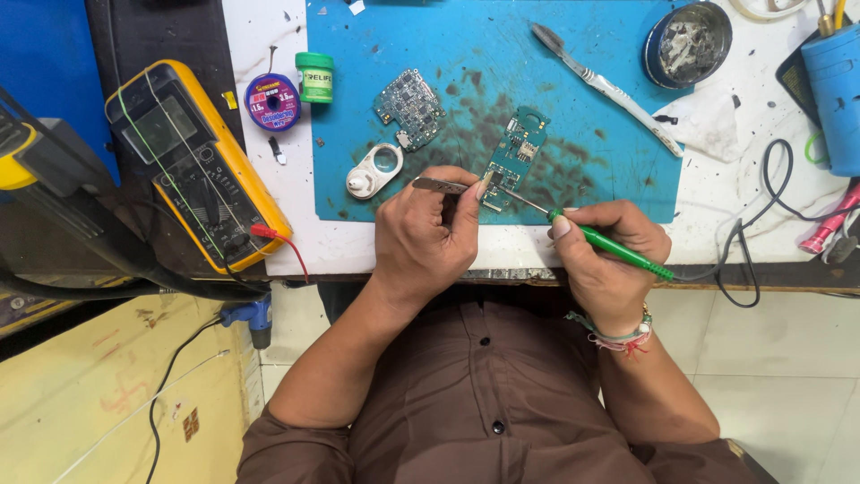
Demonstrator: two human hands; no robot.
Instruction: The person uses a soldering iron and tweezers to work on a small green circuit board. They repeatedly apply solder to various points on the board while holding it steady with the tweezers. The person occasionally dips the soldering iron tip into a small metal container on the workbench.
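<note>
A teal circuit board [515, 152] lies on the blue work mat [573, 54]. My left hand [421, 237] grips metal tweezers [441, 185] whose tips rest at the board's lower end. My right hand [609, 251] holds a green-handled soldering iron [609, 244], and its thin tip reaches the same lower end of the board. A second, darker circuit board [409, 108] sits further left on the mat. A white plastic loupe [374, 170] lies just beyond my left hand.
A yellow multimeter [193, 161] with a red lead sits at the left. A solder spool [272, 101] and a small green jar [314, 76] stand near the mat's corner. A toothbrush [605, 87], a round tin [687, 43], a blue holder [833, 90] and black cables [761, 215] occupy the right.
</note>
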